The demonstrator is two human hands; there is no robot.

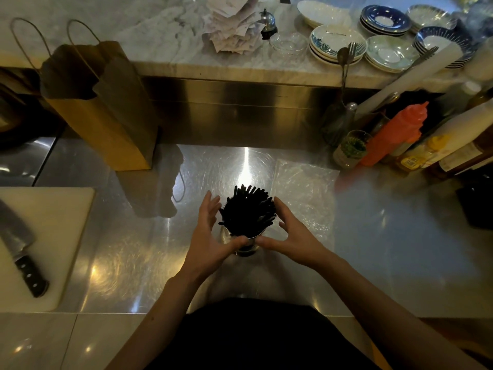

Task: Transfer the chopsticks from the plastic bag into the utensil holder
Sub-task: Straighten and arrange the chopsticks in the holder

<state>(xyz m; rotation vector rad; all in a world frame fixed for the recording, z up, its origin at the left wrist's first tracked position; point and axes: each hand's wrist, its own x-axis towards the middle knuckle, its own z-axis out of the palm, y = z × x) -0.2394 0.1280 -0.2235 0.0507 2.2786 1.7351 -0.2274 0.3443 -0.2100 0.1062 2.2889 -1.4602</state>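
1. Two bare hands cup a metal utensil holder [241, 243] standing upright on a stainless-steel counter [373, 236], directly in front of the person.
2. The left hand [210, 236] curves around the holder's left side, fingers spread and thumb pressed to its near wall; the right hand [290, 236] mirrors it on the right, thumb meeting the holder's near wall just beside the left thumb. Both hands are open-palmed, bracing the holder rather than clenched on it.
3. A thick bunch of black chopsticks [248, 209] stands inside the holder, tips fanning out above the rim and leaning away from the person.
4. A clear plastic bag [304, 188] lies flat on the counter just right of the holder, behind the right hand; whether anything remains in it cannot be told.
5. A brown paper bag [106, 124] with handles stands at rear left.
6. A cleaver [18, 244] rests on a white cutting board [53, 236] at far left.
7. An orange squeeze bottle [394, 134] leans among jars at rear right, below a marble ledge stacked with patterned plates [384, 20].
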